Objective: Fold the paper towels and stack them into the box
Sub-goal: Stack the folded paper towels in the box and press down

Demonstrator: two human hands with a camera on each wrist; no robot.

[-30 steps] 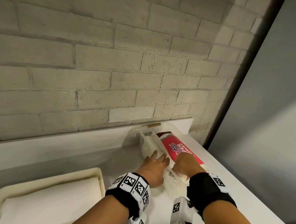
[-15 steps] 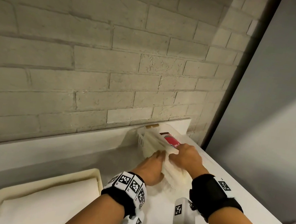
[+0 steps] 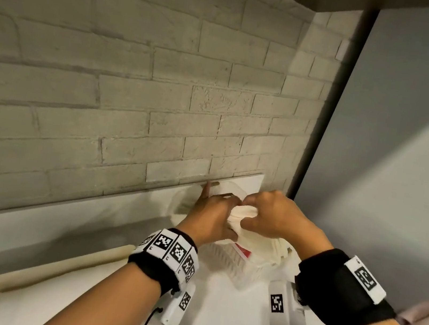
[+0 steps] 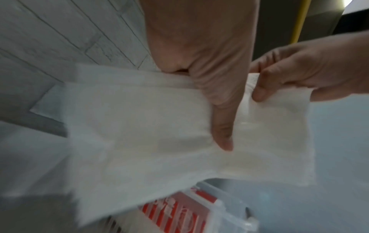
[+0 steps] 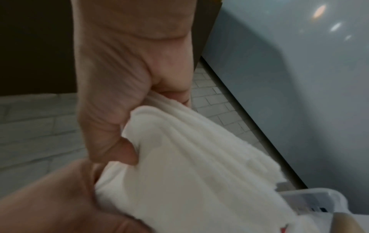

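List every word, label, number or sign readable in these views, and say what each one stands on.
Red-and-white printed pack in the clear plastic box: white lettering, too blurred to read.
Black-and-white square marker codes on the black wristbands: patterns only, no words.
White paper towels, held by the left hand and right hand: no print.
Nothing is legible.

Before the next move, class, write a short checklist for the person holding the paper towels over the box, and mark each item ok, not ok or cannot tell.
1. Left hand grips the paper towels: ok.
2. Right hand grips the same bundle: ok.
3. Towels folded flat: not ok, bunched between the hands.
4. Towels above the box: ok.
5. Room left in the box beside the red packet: cannot tell.
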